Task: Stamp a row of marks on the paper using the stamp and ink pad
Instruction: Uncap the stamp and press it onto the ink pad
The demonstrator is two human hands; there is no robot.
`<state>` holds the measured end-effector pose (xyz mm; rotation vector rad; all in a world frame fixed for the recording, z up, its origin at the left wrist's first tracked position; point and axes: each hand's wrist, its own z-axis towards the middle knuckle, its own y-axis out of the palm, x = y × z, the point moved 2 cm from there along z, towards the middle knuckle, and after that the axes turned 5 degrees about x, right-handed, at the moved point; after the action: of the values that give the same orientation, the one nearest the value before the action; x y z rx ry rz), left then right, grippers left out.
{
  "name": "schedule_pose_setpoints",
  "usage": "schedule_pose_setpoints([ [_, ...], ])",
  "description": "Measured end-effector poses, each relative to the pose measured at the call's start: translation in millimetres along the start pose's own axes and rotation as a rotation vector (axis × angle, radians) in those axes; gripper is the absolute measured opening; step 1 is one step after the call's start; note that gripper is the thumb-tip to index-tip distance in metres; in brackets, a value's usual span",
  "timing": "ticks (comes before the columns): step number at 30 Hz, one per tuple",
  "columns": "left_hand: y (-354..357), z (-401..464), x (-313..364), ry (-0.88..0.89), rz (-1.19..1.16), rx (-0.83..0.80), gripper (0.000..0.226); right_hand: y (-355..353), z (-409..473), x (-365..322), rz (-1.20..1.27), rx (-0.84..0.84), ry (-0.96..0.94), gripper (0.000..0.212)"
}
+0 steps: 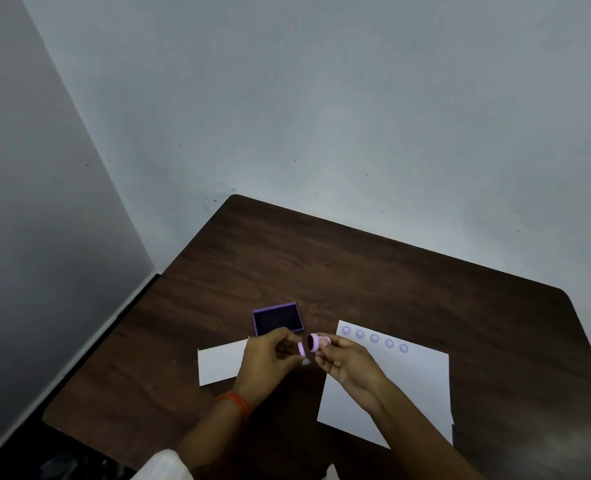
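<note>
Five faint purple marks already run in a row along the far edge of the paper (408, 375), which lies on the right half of the dark wooden table (356, 271). A smaller white sheet (219, 365) lies to the left, partly under the left hand. Beyond the hands, between the two sheets, the ink pad (277, 318) sits open in its purple tray, dark pad face up.

The right hand (347, 367) pinches the stamp (316, 342) by its lilac body between thumb and fingers, held up off the table. The stamp lies on its side: its short axis points left, so the dark inked face looks toward the left hand rather than down at the paper. The left hand (270, 358) is closed lightly on a small lilac piece (301, 348), which looks like the stamp's cap, just beside that dark face and apart from it by a sliver.

With the row seemingly done, the likely step is capping. It turns on that face-to-face line-up: cap to the left, stamp face to the right, both on one level axis, the hands equally near. Tilt either piece and the cap rim may smear ink on the fingers.
</note>
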<state>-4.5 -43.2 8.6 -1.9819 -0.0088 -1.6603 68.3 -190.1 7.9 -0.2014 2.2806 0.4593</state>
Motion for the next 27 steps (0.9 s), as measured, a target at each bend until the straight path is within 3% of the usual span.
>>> schedule_pose_setpoints([
  [5,4.3,0.8,-8.6,-0.095,-0.066,-0.029,0.037,-5.6,-5.1,0.5,0.383,-0.066,0.160,0.015],
  [8,11.7,1.4,-15.8,-0.122,-0.025,-0.071,0.030,-6.0,-7.1,2.1,0.480,-0.072,0.190,0.018],
  [27,20.2,3.2,-42.9,0.035,0.343,-0.098,0.032,-0.4,-10.2,-9.2,0.549,-0.184,0.082,0.018],
])
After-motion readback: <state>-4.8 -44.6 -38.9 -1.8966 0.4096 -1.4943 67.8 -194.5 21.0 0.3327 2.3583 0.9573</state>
